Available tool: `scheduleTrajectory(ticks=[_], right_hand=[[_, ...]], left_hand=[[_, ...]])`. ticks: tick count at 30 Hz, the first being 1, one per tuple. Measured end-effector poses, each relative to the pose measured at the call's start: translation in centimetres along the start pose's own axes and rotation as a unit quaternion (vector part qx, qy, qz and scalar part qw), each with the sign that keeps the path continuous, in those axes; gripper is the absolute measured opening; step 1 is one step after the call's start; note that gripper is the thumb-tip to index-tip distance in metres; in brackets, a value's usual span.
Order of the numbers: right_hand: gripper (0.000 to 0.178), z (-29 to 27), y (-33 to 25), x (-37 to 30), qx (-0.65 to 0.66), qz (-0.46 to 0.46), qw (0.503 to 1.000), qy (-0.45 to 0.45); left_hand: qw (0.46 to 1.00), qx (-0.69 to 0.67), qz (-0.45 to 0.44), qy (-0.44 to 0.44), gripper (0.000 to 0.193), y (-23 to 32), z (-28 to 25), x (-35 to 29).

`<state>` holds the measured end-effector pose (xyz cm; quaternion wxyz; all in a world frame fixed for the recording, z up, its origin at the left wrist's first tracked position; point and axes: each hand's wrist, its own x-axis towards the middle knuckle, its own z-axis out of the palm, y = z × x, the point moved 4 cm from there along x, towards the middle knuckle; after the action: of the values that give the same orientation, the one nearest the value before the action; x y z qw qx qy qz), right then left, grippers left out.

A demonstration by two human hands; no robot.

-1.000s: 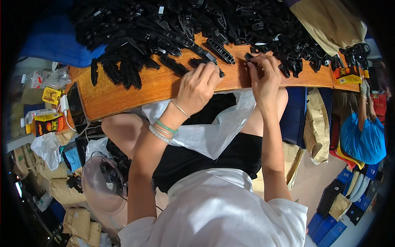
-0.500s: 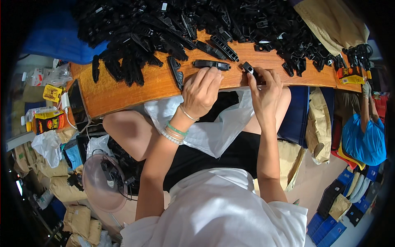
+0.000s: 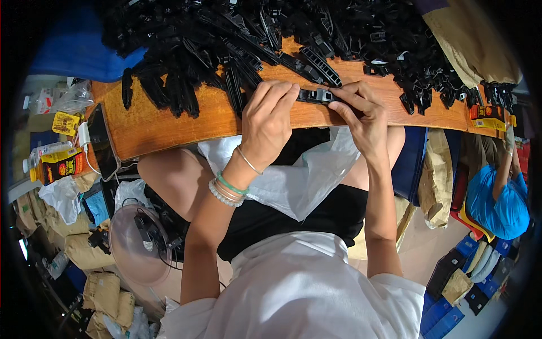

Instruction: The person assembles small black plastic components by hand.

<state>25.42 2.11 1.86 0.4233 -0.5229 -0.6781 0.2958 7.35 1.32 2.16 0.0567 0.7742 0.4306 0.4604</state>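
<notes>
Two hands now meet on one black plastic part (image 3: 309, 95): our left hand (image 3: 266, 117) has its fingers clamped on the part's left end, and our right hand (image 3: 366, 116) pinches the right end between thumb and forefinger. Half a second ago we had our hands apart, the right with a small block of its own. Now a grey-topped block (image 3: 323, 94) sits toward the part's right end, so we judge the pieces have been brought together; whether they are joined we cannot tell. Beneath the part is the table (image 3: 152, 121). Just beyond the part lies a slatted black strip (image 3: 320, 66); farther beyond it, heaped black plastic pieces (image 3: 197, 31).
</notes>
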Motion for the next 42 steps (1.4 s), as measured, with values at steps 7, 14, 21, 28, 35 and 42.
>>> scheduleTrajectory(ticks=[7, 14, 21, 28, 35, 42], right_hand=[[0.026, 1.6, -1.7, -0.5, -0.068, -0.078, 0.994, 0.047], [0.023, -2.3, -1.1, -4.5, -0.043, 0.023, 0.994, -0.096], [0.016, -5.4, 2.3, 3.0, -0.378, -0.124, 0.901, 0.172], [0.019, -3.1, 1.8, 1.6, -0.158, -0.126, 0.961, 0.188], [0.023, -2.6, 2.1, -0.7, 0.062, 0.04, 0.973, 0.219], [0.03, -2.2, 1.5, -1.1, 0.084, 0.056, 0.99, 0.099]], left_hand=[[0.997, -0.068, -0.014, -0.023, 0.026, -0.6, -0.1, 0.2], [0.996, -0.073, -0.047, 0.011, 0.021, -0.5, -0.1, 0.9], [0.998, 0.041, 0.001, -0.039, 0.024, -0.1, 2.0, 2.3], [0.997, 0.01, 0.012, -0.072, 0.029, 0.7, 1.4, 1.7], [0.993, 0.049, 0.012, -0.108, 0.023, 1.8, 1.9, 1.3], [0.988, -0.081, -0.101, -0.088, 0.027, -0.1, -0.1, 0.3]])
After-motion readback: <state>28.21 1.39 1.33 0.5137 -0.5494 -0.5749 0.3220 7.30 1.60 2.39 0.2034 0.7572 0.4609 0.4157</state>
